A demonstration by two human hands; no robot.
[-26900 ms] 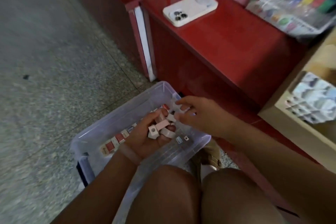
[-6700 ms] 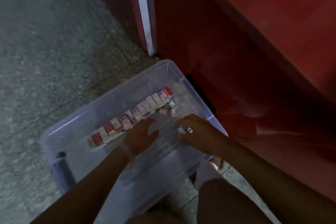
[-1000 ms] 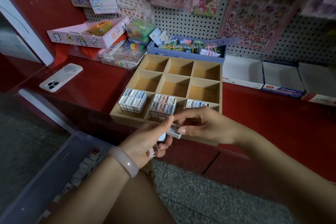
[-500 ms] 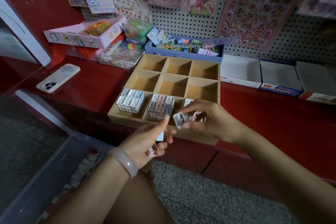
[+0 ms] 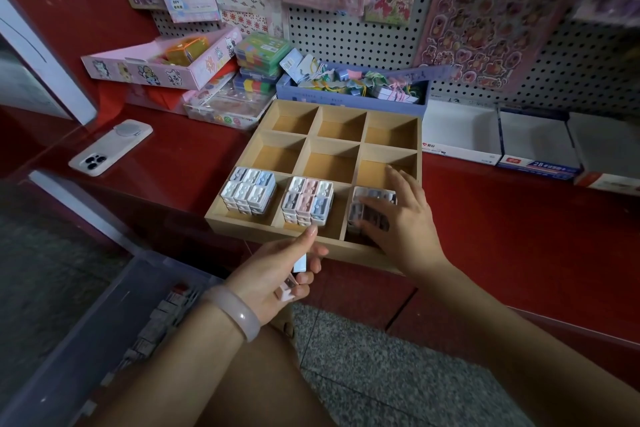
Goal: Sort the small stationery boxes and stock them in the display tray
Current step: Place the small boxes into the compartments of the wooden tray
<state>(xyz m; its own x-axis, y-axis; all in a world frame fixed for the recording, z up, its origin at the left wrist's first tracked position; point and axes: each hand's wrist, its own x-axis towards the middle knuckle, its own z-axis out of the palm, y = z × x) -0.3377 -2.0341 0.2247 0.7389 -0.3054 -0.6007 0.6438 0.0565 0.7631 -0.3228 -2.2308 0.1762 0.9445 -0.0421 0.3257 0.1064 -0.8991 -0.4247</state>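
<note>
Head view: my right hand [image 5: 398,218] presses flat on the tray [image 5: 242,222] stack; my left hand [image 5: 277,274] grips spare boxes [image 5: 299,263]. Risk: nudging topples it.

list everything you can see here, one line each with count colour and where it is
display tray: one, tan wood, nine compartments, on the red counter
small boxes in tray: three stacks, white, pink and blue, front row compartments
phone: one, white, face down, left on the counter
pink carton: one, behind the phone
blue box of tags: one, behind the tray
open white cartons: three, right of the tray
sticker sheets: several, mostly pink, on the pegboard
clear bin: one, on the floor, lower left
left hand: holds a few small boxes; pale bracelet at the wrist
right hand: fingers on the front right stack
</note>
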